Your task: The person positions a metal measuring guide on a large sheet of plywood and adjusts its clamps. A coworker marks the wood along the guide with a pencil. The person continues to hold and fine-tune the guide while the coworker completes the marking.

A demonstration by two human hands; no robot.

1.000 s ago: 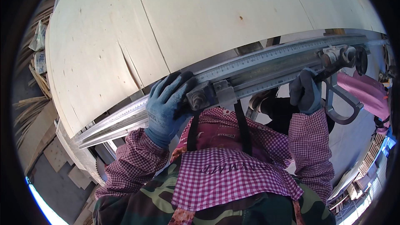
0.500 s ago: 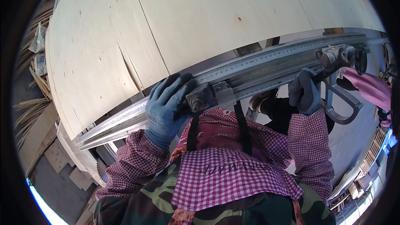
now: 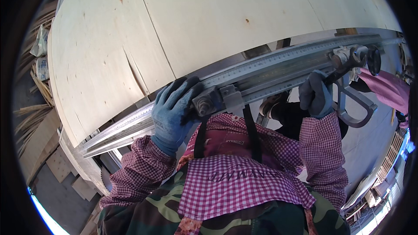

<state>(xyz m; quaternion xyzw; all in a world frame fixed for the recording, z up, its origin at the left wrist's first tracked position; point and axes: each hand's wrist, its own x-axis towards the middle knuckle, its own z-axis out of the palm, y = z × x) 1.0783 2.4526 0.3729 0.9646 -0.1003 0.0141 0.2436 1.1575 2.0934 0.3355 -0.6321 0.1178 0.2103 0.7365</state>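
Observation:
My left hand (image 3: pixel 170 111), in a blue glove with dark fingertips, spans the metal stop block (image 3: pixel 205 101) on a ruled metal rail (image 3: pixel 270 67). Its fingers lie over the rail beside the board edge, and the thumb is partly hidden near the block. Farther right, my right hand (image 3: pixel 316 94), in a dark grey-blue glove, is closed round the end of a black lever handle (image 3: pixel 342 73). The lever joins a metal clamp fitting on the rail. Next to that hand hangs a grey metal loop-shaped bracket (image 3: pixel 357 104). A large pale plywood board (image 3: pixel 226 13) lies beyond the rail.
Thin wood strips and offcuts (image 3: pixel 39 135) are piled at the left, below pale plastic bags (image 3: pixel 41 45). A toothed disc edge (image 3: pixel 106 178) shows under the rail's left end. At the right are a pink checked cloth (image 3: pixel 385 87) and a slatted wooden piece (image 3: pixel 389 159).
Both hands keep their holds. My right hand and the clamp fitting appear slightly farther left, along with a small shift of the whole view.

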